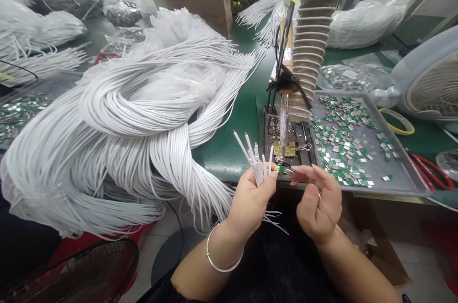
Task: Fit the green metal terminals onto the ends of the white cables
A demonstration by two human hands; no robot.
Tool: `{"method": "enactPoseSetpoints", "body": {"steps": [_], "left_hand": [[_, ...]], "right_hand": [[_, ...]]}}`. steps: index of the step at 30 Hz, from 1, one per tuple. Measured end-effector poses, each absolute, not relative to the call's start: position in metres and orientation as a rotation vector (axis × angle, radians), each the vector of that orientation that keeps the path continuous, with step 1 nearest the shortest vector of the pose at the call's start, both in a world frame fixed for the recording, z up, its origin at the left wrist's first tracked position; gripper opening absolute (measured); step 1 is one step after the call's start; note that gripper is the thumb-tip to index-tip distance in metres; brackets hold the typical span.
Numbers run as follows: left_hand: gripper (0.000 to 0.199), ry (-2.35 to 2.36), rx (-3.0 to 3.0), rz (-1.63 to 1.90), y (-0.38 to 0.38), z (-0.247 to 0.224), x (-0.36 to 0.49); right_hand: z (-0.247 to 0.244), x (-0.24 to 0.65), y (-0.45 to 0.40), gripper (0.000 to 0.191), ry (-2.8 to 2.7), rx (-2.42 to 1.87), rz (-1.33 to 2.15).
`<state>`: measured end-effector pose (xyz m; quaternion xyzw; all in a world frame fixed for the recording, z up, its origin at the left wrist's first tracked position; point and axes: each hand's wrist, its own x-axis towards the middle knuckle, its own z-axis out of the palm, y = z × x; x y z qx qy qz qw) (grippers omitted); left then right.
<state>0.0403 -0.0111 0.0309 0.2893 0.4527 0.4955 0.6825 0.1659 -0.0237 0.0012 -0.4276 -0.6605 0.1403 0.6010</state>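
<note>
Left grip (pixel 252 200) clenched around white cables (pixel 256 162), lower centre of frame; ends protrude above it, long axis steep, tips fanning upward. Right grip (pixel 319 203), just beside, pinches thin wire (pixel 326 208) near green board (pixel 282 169).

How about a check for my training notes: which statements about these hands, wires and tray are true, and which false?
1. The left hand holds several white wires. True.
2. The right hand grips a bunch of wires too. False: the right hand has no bunch and is near a green board.
3. The tray holds many loose boards. True.
4. The big pile lies to the right of the tray. False: the big pile lies to its left.
5. Red handles show at the right of the tray. True.
</note>
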Motion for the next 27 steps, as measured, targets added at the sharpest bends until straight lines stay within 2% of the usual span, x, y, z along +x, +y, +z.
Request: {"method": "enactPoseSetpoints", "body": {"steps": [5,14,21,27], "left_hand": [[0.019,0.995,0.622,1.107,-0.005,0.040,0.043],[0.017,0.955,0.583,1.123,-0.002,0.047,0.047],[0.010,0.960,0.606,1.160,0.000,0.045,0.047],[0.012,0.956,0.583,1.139,0.002,0.046,0.048]], "right_hand": [[0.002,0.165,-0.020,0.028,-1.502,-0.943,0.316],[0.013,0.168,-0.012,0.025,-1.636,-1.002,0.037],[0.015,0.165,-0.009,0.025,-1.644,-0.989,-0.014],[0.016,0.164,-0.006,0.026,-1.645,-0.997,-0.021]]}}
